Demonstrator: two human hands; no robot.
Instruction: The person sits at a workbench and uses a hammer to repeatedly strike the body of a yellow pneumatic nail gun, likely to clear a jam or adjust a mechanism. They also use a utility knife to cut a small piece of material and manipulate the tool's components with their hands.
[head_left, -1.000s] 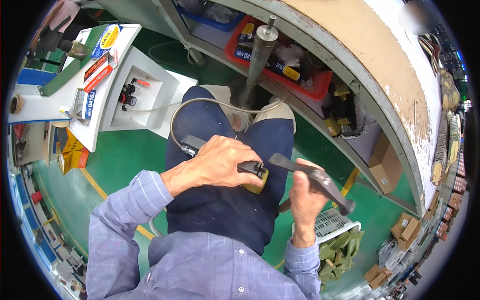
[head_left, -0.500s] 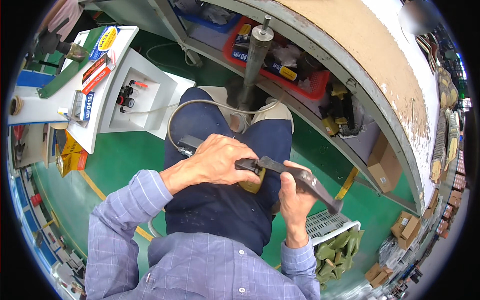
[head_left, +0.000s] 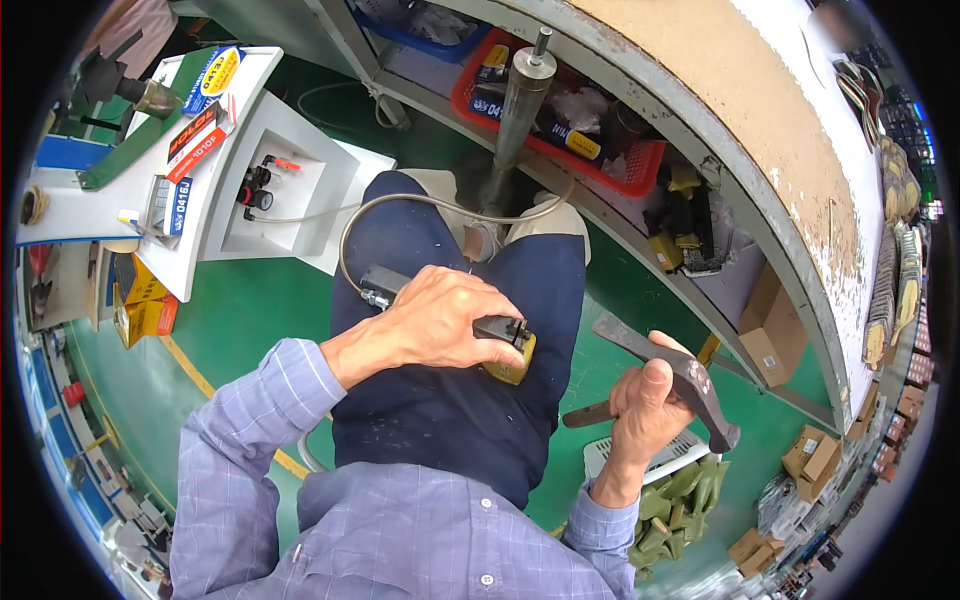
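My left hand (head_left: 440, 318) is closed round an air staple gun (head_left: 502, 328) lying over my lap. Its black nose and yellow lower part (head_left: 512, 365) stick out past my fingers, while most of the body is hidden under the palm. A thin air hose (head_left: 347, 235) runs from the tool's grey rear end in a loop over my knees. Off to the right, clear of the gun, my right hand (head_left: 648, 425) grips a hammer (head_left: 700, 392) close under its long dark metal head. The hammer's short handle (head_left: 588, 415) points left from below my fingers.
A white stand (head_left: 225, 200) with small boxes is at left. Under the curved bench (head_left: 720, 85), a shelf bears a red basket (head_left: 640, 180). A metal post (head_left: 520, 105) stands ahead of my feet. At lower right, a white basket (head_left: 690, 450) adjoins olive-green pieces (head_left: 675, 500).
My right hand has swung right, away from the staple gun, carrying the hammer with it. The hammer's handle now shows. My left hand and the gun have hardly moved.
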